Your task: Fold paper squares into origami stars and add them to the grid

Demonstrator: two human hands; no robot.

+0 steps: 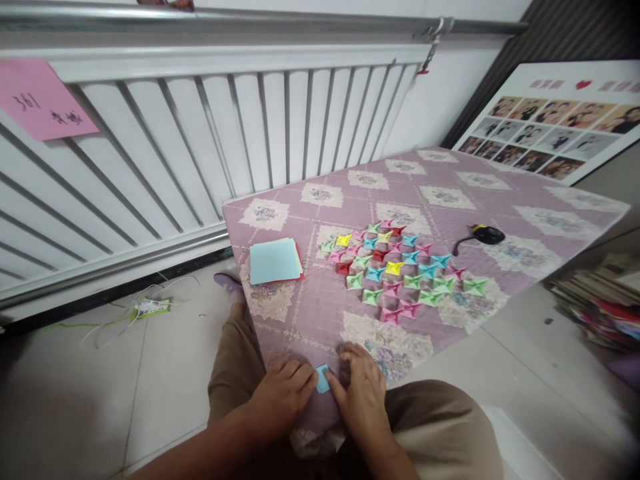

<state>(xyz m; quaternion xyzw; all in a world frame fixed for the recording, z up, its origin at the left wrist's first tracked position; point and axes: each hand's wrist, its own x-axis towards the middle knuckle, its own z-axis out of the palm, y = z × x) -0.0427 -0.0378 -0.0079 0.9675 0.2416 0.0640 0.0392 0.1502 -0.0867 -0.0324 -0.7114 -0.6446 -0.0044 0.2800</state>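
A small folded piece of light blue paper [323, 379] lies on the near corner of the cloth-covered table. My left hand [284, 393] rests at its left side, fingers bent together and pressing on its edge. From the right, my right hand [364, 390] holds it down with the thumb, while the other fingers curve over the cloth beyond. Parts of the paper are hidden beneath my fingertips. Farther up the table stand rows of small folded paper shapes [394, 268] in pink, green, blue, red and yellow. Left of them lies a stack of square paper sheets [274, 261], light blue on top.
A purple patterned tablecloth [320, 323] covers the table. At its right lies a small black object [487, 235] with a cord. A white radiator [240, 127] runs behind, and a photo board [550, 123] leans at the back right. A power strip [151, 307] sits on the floor.
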